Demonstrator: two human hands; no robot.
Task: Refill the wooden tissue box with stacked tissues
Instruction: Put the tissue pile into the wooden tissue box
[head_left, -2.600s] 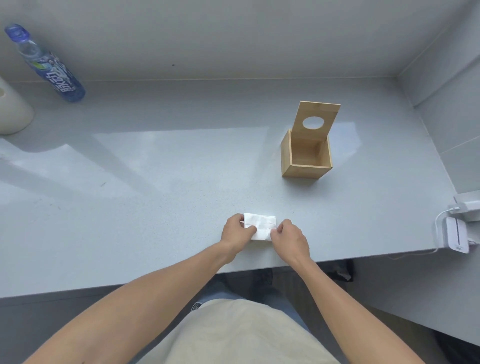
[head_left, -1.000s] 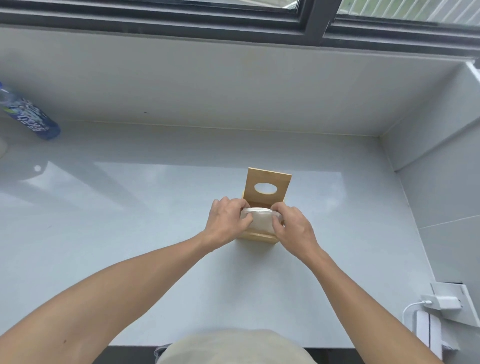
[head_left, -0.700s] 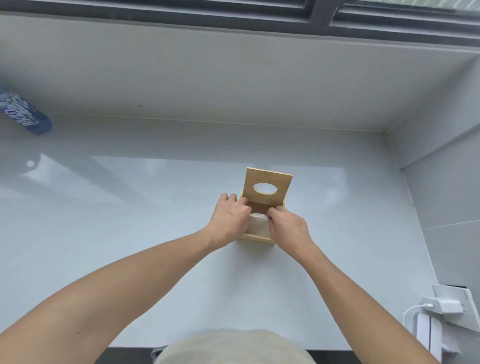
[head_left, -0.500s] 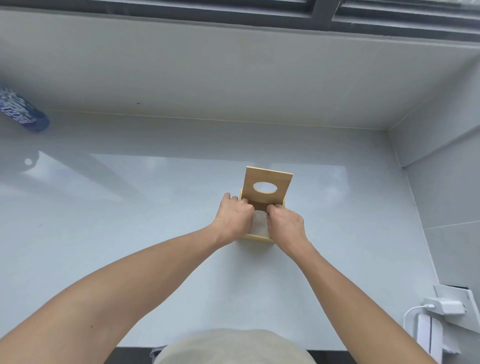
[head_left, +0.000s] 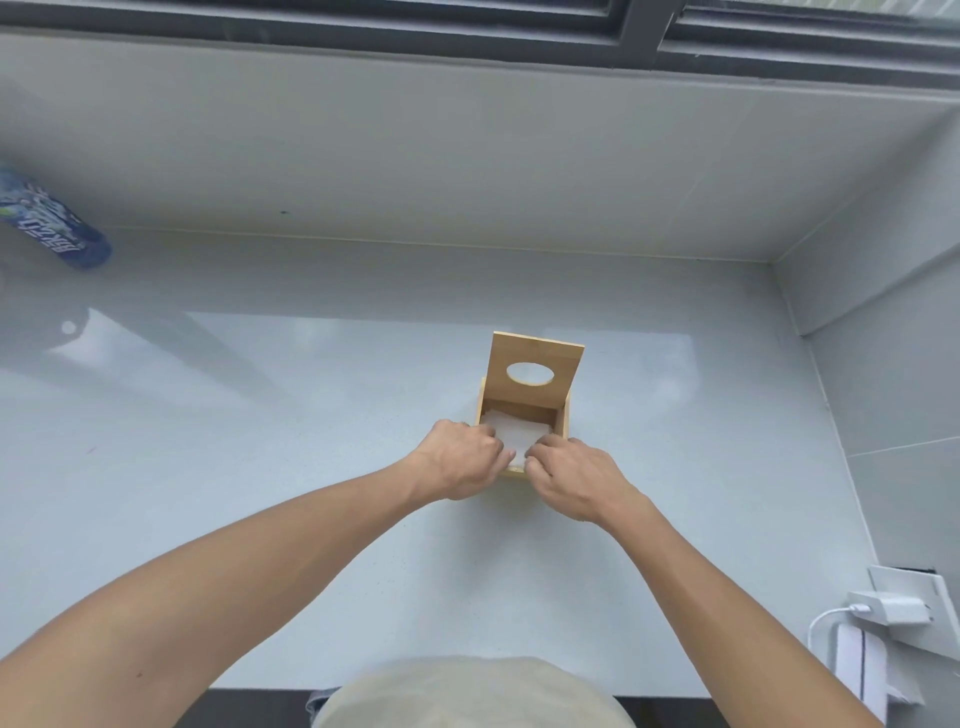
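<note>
1. Wooden tissue box (head_left: 563, 423) stands open on the grey countertop (head_left: 260, 415); its hinged lid (head_left: 535, 370), with an oval dispensing hole, stands upright at the back, leaving the opening clear.
2. Stacked tissues (head_left: 511, 434) lie inside the box, below its rim.
3. Left hand (head_left: 460, 460) and right hand (head_left: 569, 475) meet at the near rim, fingers curled down onto the stack, apparently pressing it flat; whether they pinch it cannot be told.
4. The lid probably needs closing next.

counter (head_left: 260, 467): pale grey | on it: wooden tissue box (head_left: 563, 421); blue bottle (head_left: 47, 228)
</note>
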